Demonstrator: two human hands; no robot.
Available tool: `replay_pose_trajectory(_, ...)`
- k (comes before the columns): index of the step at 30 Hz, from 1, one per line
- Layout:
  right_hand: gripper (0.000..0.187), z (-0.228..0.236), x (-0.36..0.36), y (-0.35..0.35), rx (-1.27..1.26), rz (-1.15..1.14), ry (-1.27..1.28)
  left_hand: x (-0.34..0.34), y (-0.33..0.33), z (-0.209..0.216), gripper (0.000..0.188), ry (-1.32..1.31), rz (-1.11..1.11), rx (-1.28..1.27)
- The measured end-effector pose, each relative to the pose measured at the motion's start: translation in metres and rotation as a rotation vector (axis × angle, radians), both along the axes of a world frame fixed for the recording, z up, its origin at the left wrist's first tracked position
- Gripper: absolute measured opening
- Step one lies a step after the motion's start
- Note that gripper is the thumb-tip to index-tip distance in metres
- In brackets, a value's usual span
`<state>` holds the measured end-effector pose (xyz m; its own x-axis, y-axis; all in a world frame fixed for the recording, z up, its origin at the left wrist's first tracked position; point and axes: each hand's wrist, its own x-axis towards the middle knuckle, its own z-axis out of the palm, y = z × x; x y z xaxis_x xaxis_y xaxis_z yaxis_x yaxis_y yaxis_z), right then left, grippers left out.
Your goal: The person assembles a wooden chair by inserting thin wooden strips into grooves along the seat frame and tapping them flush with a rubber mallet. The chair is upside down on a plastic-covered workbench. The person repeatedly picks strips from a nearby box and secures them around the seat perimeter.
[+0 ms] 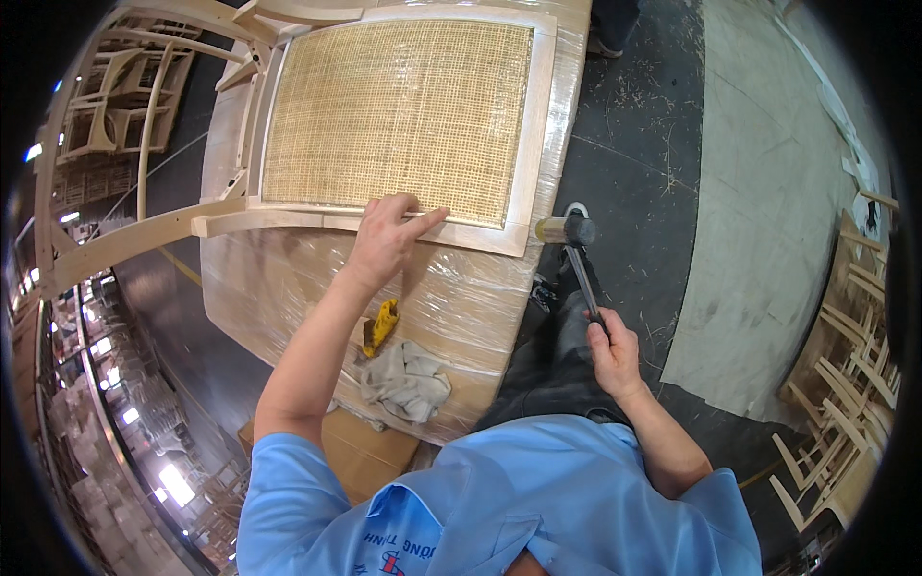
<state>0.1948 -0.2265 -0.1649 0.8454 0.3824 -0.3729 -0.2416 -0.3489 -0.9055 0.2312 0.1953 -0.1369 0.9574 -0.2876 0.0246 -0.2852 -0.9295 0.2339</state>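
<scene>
A light wood chair frame with a woven cane seat panel lies on a film-wrapped surface. My left hand rests on the panel's near edge, thumb stretched to the right and fingers slightly bent. Beneath it, a thin pale strip runs along that edge. Off the surface's right side, my right hand is closed around the dark grip of a mallet. The mallet's head, grey with a yellowish end, is near the seat frame's near right corner and apart from it.
On the wrapped surface nearer me lie a yellow and black tool and a crumpled grey cloth. A cardboard piece is below them. Wooden chair parts stand at the far right. A pale sheet covers floor there. More frames stand left.
</scene>
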Motion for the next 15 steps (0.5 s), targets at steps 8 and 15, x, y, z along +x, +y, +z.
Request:
replay_pose_trajectory(8,0.026,-0.006,-0.001,0.029,-0.013,0.019,-0.1,0.0,0.0,-0.001,0.048,0.006,-0.019,-0.005)
replay_pose_trajectory(15,0.03,-0.006,0.007,0.043,-0.037,0.029,-0.22,0.004,0.003,0.003,0.052,-0.001,-0.083,-0.014)
